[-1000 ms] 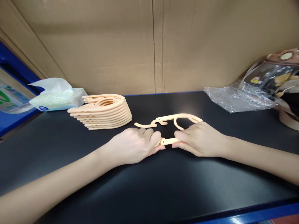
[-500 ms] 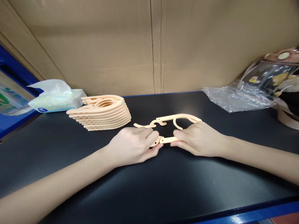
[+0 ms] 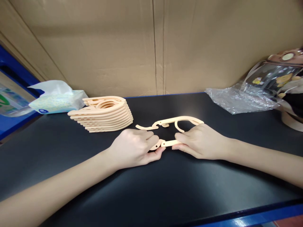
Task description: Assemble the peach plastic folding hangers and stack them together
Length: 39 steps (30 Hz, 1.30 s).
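Both hands grip one peach-coloured plastic folding hanger (image 3: 175,120) over the black table. My left hand (image 3: 136,146) is closed around its left part, near a round pivot joint that shows beside the fingertips. On the other side, my right hand (image 3: 201,140) pinches the lower arm between thumb and fingers. The hanger's long upper arm runs above the hands, and its curved inner piece shows next to the right knuckles. Parts of the hanger are hidden behind the fingers. A stack of similar folded hangers (image 3: 106,118) stands beyond my left hand.
A tissue pack (image 3: 59,99) lies at the back left. Clear plastic wrap (image 3: 239,99) and a transparent bag with brown trim (image 3: 270,75) are at the back right. A cardboard wall (image 3: 106,47) rises behind the black table (image 3: 151,192), which has a blue front edge.
The hanger's upper-left pieces have turned slightly at the joint, and the small hooked end there shows less. Both hands keep their grip almost in place.
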Tool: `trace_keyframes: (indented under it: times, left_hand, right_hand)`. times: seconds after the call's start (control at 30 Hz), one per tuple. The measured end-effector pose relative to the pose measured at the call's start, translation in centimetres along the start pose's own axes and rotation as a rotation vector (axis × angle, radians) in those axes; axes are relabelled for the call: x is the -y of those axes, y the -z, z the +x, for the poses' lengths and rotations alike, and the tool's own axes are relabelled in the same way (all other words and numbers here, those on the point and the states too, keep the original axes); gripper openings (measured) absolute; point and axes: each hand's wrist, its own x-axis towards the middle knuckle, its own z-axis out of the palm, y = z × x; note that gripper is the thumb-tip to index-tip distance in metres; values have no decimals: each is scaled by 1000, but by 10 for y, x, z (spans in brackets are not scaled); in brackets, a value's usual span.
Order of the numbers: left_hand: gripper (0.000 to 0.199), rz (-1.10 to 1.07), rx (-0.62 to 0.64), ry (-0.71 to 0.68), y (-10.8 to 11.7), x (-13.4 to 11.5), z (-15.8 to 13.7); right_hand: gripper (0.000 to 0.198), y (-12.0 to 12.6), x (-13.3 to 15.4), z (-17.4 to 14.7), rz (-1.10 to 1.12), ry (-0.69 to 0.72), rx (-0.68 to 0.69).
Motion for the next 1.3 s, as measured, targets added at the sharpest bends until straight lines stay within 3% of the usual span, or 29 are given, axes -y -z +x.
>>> trace_keyframes:
  times: [0.73, 1.03, 1.3]
  left_hand:
    - [30, -28, 23, 19, 0, -1, 0]
    - [28, -88, 23, 53, -2, -3, -2]
    - [24, -110, 108, 48, 1, -2, 0]
  right_hand:
    - [49, 0, 1, -1, -14, 2, -27]
    - [45, -1, 1, -1, 18, -18, 26]
    - [46, 0, -2, -2, -15, 32, -73]
